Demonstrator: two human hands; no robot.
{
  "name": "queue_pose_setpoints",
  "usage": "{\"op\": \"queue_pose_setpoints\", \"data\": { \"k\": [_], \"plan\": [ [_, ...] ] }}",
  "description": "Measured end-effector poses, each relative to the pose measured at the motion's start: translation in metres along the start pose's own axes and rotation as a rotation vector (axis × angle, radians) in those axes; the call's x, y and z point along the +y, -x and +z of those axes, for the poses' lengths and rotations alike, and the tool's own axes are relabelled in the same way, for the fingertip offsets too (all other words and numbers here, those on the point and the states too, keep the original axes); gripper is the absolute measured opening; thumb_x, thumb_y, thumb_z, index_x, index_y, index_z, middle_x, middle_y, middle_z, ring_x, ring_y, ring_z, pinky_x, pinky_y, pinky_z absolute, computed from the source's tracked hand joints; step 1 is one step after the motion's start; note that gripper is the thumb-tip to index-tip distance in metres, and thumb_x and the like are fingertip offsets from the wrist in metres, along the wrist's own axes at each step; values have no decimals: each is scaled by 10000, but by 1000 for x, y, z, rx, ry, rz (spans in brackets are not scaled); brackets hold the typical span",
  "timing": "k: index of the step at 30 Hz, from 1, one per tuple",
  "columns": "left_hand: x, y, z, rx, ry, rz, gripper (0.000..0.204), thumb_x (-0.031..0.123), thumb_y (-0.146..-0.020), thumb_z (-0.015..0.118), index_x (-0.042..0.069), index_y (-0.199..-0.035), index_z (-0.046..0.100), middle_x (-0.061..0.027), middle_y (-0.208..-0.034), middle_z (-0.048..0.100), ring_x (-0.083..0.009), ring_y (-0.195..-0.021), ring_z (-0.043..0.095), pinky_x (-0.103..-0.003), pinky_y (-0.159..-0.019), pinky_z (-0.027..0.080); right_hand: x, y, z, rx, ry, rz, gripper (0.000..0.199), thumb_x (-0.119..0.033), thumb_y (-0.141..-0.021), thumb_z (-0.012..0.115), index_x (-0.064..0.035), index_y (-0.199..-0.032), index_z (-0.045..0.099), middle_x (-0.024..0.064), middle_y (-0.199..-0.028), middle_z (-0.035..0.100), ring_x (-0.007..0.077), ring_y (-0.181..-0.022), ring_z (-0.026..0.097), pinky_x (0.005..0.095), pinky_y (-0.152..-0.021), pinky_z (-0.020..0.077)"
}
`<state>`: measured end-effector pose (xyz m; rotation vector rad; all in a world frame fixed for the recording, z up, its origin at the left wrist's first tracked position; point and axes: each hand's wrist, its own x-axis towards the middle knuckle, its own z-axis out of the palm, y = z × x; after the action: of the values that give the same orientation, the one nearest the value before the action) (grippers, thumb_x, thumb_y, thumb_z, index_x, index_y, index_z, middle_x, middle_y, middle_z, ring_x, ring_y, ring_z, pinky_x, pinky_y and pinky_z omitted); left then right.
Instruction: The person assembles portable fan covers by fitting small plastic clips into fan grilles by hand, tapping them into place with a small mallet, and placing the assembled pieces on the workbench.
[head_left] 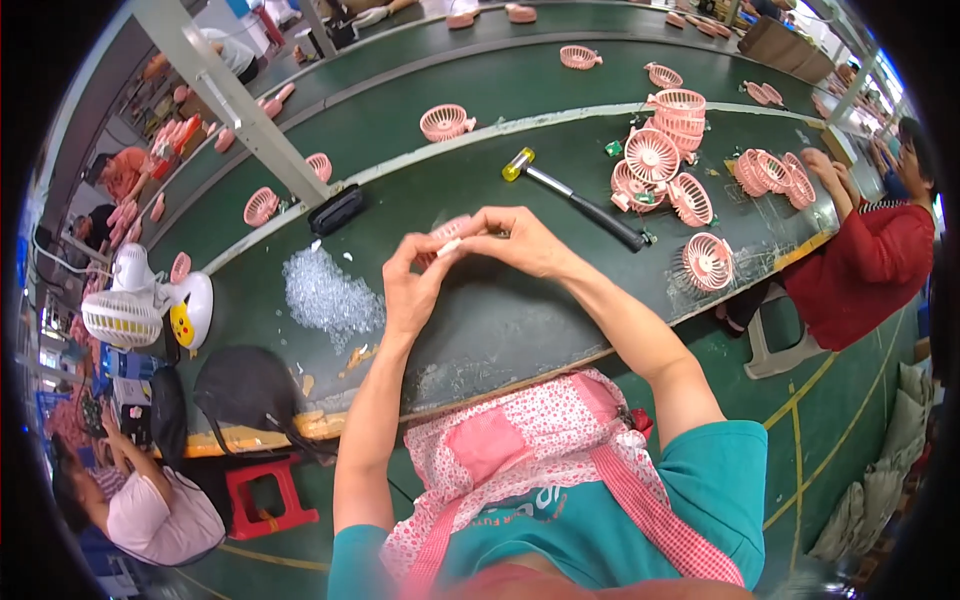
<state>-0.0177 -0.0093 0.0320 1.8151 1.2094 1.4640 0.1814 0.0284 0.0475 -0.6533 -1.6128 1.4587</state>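
Note:
Over the dark green bench, my left hand [408, 282] and my right hand [525, 243] meet around a pink plastic fan housing [452, 227], mostly covered by the fingers. Both thumbs and fingertips pinch at its near side, where a small white piece [449, 248] shows. Close to my left hand lies a heap of small clear plastic pieces [328, 297]. Beyond my right hand rests a hammer [575, 198] with a yellow head and black handle. Pink fan cages [652, 155] are stacked and scattered to the right, small green circuit boards among them.
A conveyor belt [375, 125] carrying pink fan cages runs behind the bench. A black case [336, 210], a white fan [125, 300] and a black bag [245, 385] are at left. Co-workers sit at both sides, one in red [875, 265]. A red stool [270, 497] stands lower left.

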Motion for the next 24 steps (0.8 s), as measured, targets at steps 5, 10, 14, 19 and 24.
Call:
{"op": "queue_pose_setpoints", "data": {
  "k": [5,10,14,19,24],
  "plan": [
    [-8,-5,5,9,400,-267,195,40,-932,690,11,-1120,651,-46,-1037,677,-102,-972,636,-246,-839,513,8,-6,-4,241,238,-51,194,-166,-928,695,13,-998,719,28,-853,691,70,-789,594,243,-724,492],
    [-10,0,14,-90,-558,393,305,131,-826,745,41,-1093,631,-113,-1141,620,-311,-1090,563,-425,-909,453,35,-13,-38,318,818,137,207,-195,-917,676,-6,-988,722,128,-848,711,261,-801,678,373,-770,524],
    [-15,9,18,-172,-681,415,283,151,-830,742,37,-1072,651,-100,-1133,612,-296,-1086,569,-422,-891,469,37,0,-58,65,1067,-162,248,-192,-884,693,-47,-1084,703,143,-1180,628,349,-1081,575,450,-968,445],
    [-14,11,19,-144,-693,407,336,175,-815,762,22,-1091,646,-104,-1123,615,-288,-1063,580,-409,-862,489,25,22,-98,376,1527,-21,371,-168,-864,698,-68,-1212,620,121,-1131,595,334,-1077,557,444,-883,476],
    [-15,13,22,-120,-696,410,341,177,-812,768,30,-1095,647,-102,-1109,622,-293,-1030,589,-408,-841,490,38,22,-107,320,1441,-5,286,-100,-927,603,-60,-1209,620,133,-1027,577,316,-979,590,424,-768,510]
  ]
}}
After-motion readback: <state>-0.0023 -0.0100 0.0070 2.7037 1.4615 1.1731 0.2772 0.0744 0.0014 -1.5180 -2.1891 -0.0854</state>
